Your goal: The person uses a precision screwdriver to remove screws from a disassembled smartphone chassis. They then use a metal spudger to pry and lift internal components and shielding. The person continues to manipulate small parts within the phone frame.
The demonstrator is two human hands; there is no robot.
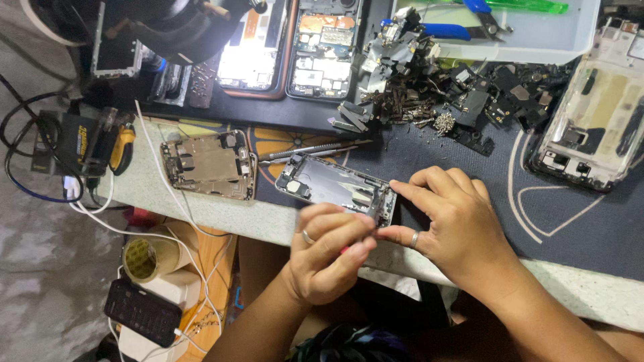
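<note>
An opened phone housing (332, 184) lies on the dark mat near the table's front edge. My right hand (456, 224) rests on its right end, index finger and thumb pinching the frame's corner. My left hand (330, 251) is curled shut around a small tool with a red handle, its tip at the housing's lower right edge. The tool is mostly hidden by my fingers. Each hand wears a ring.
A second stripped housing (209, 164) lies to the left, metal tweezers (305, 152) beside it. A heap of screws and small parts (463, 94), two open phones (295, 47), a white tray (537, 37) with pliers, another frame (597, 121). Cables, tape roll (142, 258), phone below.
</note>
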